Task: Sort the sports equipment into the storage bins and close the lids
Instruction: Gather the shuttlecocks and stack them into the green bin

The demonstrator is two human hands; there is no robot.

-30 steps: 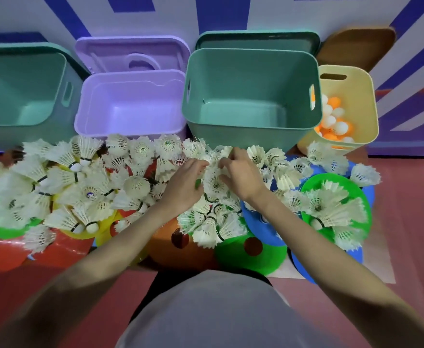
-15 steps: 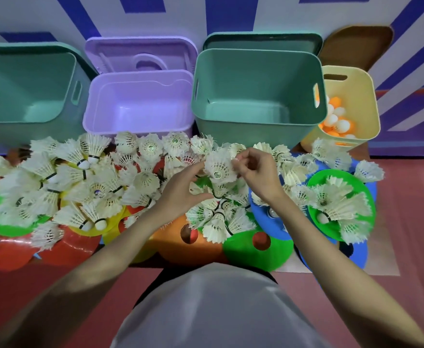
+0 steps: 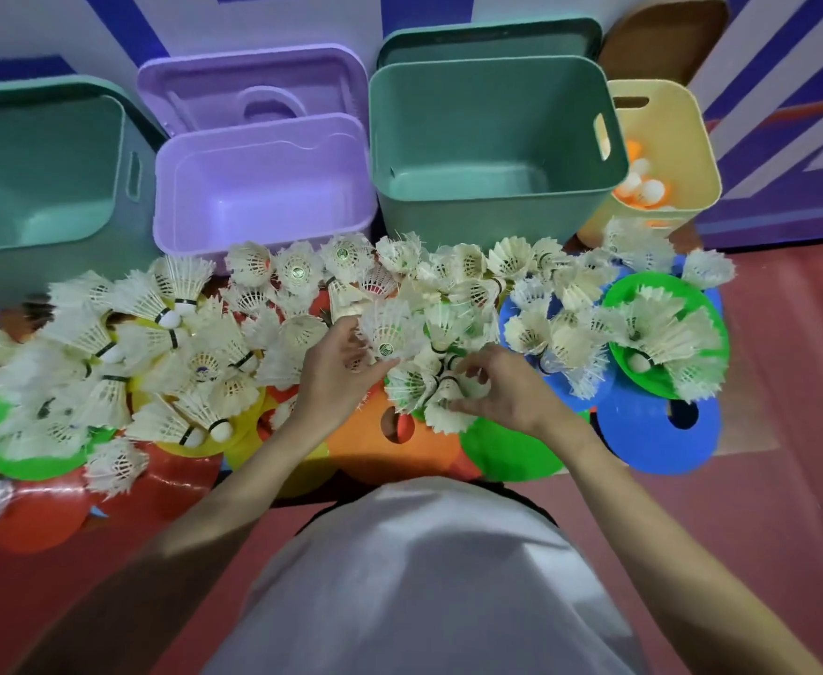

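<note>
White feathers fill my left hand, pinching one shuttlecock above the heap; my right hand, fingers curled, picks at another shuttlecock cluster. The empty green bin sits just beyond. I should grip corks, not feathers, gathering several before dropping.

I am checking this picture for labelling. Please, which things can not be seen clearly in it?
- Yellow bin, head view: the middle green bin covers its left part, so the balls cannot be counted.
- Left green bin: cut by the left edge.
- Cones: mostly buried under shuttlecocks; number unclear.
- Right hand: the fingertips sit among feathers, so the grip is unclear.
- Left hand holds a shuttlecock; its logo is too small.
</note>
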